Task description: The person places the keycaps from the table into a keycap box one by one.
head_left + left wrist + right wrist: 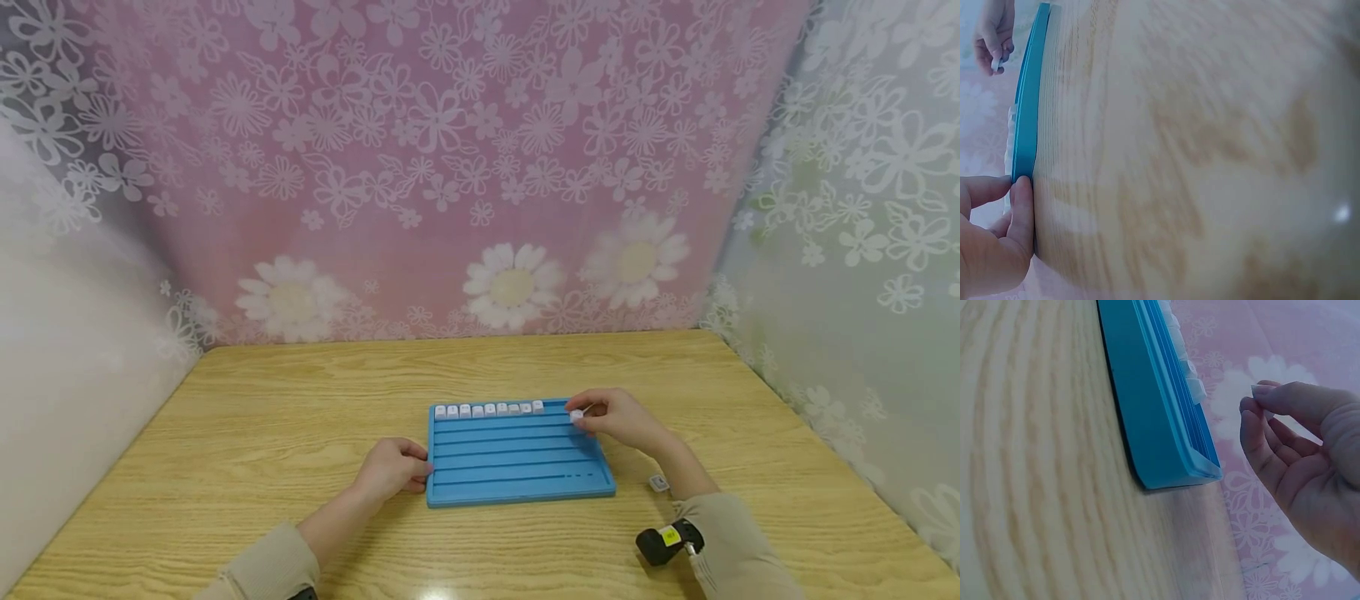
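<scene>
A blue ridged tray [517, 450] lies on the table. Along its far row stands a line of several white keycaps [490, 410], reaching from the left corner most of the way to the right. My left hand [392, 467] holds the tray by its left side, with thumb and finger on the edge in the left wrist view. Over the tray's far right corner, my right hand [618, 419] pinches a single white keycap [576, 416] between thumb and fingertips. In the right wrist view that keycap is mostly hidden by the fingers.
Another loose keycap [658, 482] lies on the wooden table [315, 392], right of the tray and near the right forearm. Flowered cloth [480, 167] hangs behind the table and along its sides. A black camera [662, 546] sits on the right sleeve.
</scene>
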Action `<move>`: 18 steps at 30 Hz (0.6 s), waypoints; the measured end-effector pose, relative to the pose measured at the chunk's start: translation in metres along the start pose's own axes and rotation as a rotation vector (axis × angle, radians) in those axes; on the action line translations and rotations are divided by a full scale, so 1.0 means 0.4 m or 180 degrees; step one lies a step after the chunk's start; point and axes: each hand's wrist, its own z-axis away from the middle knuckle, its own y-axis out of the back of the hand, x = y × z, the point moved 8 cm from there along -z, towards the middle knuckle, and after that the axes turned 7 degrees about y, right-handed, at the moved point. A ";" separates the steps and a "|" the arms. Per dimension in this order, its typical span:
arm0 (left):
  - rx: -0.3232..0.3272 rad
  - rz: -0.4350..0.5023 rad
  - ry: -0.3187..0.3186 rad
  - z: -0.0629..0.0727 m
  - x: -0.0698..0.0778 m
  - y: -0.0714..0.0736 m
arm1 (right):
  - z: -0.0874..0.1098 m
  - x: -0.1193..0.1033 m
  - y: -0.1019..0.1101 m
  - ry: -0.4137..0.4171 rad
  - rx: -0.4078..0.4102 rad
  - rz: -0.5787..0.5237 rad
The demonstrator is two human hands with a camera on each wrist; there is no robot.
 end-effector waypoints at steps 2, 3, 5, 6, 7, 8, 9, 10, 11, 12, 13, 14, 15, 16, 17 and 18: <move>0.0011 -0.0012 0.0007 0.000 0.001 0.001 | -0.002 -0.001 0.001 -0.0002 0.0010 -0.0037; 0.0012 -0.0011 0.0008 0.000 0.001 0.001 | -0.004 -0.001 0.001 -0.0007 0.0008 -0.0071; 0.0011 -0.0011 0.0010 0.001 0.000 0.001 | -0.004 0.001 0.000 -0.0017 -0.0005 -0.0135; 0.0007 -0.0007 0.0009 0.001 0.000 0.000 | -0.005 0.003 0.000 -0.0041 0.0003 -0.0172; 0.0005 0.0000 0.0005 0.001 0.000 0.000 | -0.006 0.004 0.000 -0.0047 0.0005 -0.0193; 0.0000 0.0010 -0.0001 0.001 0.001 -0.001 | -0.008 0.005 0.000 -0.0052 0.0006 -0.0226; -0.0003 0.0020 -0.0004 0.000 0.001 -0.001 | -0.009 0.006 -0.001 -0.0054 0.0004 -0.0253; -0.0004 0.0028 -0.0005 0.000 0.002 -0.001 | -0.011 0.007 0.000 -0.0057 0.0005 -0.0262; -0.0003 0.0029 -0.0007 0.000 0.003 -0.001 | -0.013 0.007 0.000 -0.0059 0.0008 -0.0272; -0.0002 0.0034 -0.0004 0.001 0.004 -0.001 | -0.015 0.008 0.001 -0.0063 0.0016 -0.0289; 0.0001 0.0037 -0.0007 0.001 0.005 0.000 | -0.016 0.008 0.002 -0.0058 0.0017 -0.0278; 0.0005 0.0036 0.0001 0.002 0.005 0.000 | -0.018 0.008 0.003 -0.0065 0.0022 -0.0273; 0.0011 0.0031 0.0007 0.002 0.005 0.000 | -0.020 0.009 0.004 -0.0067 0.0029 -0.0244; 0.0015 0.0024 0.0009 0.002 0.005 0.000 | -0.021 0.009 0.005 -0.0076 0.0043 -0.0217; 0.0017 0.0019 0.0013 0.002 0.005 0.001 | -0.023 0.011 0.006 -0.0095 0.0063 -0.0205; 0.0017 0.0020 0.0015 0.002 0.005 0.001 | -0.025 0.012 0.008 -0.0111 0.0086 -0.0181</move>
